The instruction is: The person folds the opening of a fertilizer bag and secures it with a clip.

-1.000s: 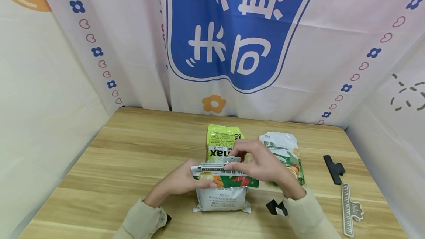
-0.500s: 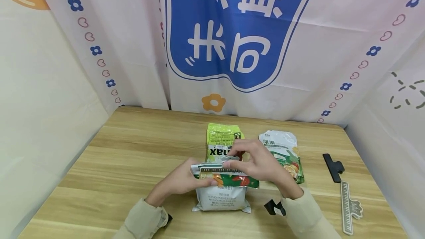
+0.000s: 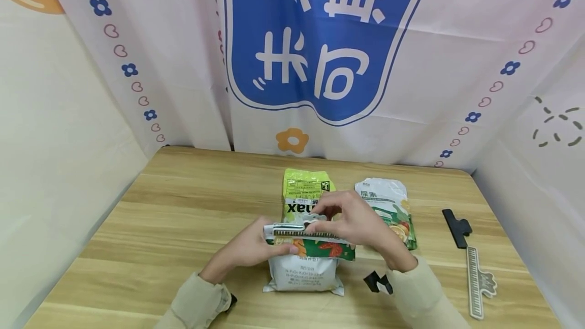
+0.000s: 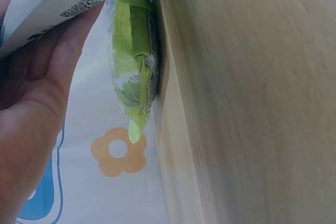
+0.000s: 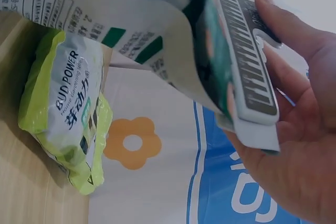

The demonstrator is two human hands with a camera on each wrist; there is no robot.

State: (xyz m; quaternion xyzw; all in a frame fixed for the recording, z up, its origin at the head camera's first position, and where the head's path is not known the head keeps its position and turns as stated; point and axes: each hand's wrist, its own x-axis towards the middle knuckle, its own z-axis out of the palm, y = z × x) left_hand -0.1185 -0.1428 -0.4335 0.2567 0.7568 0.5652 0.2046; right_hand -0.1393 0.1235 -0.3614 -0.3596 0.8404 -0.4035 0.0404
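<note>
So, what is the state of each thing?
Held bag: top folded over
Held clip: along held bag's top
Left hand: gripping held bag
Right hand: pinching held clip
Lime bag: lying, partly hidden
Other white bag: lying, partly hidden
Black clip: lying loose
Other grey clip: lying loose

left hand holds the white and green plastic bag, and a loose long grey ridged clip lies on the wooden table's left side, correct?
The side is wrong: in the head view, the loose long grey ridged clip lies on the wooden table's right side. The rest stands.
</note>
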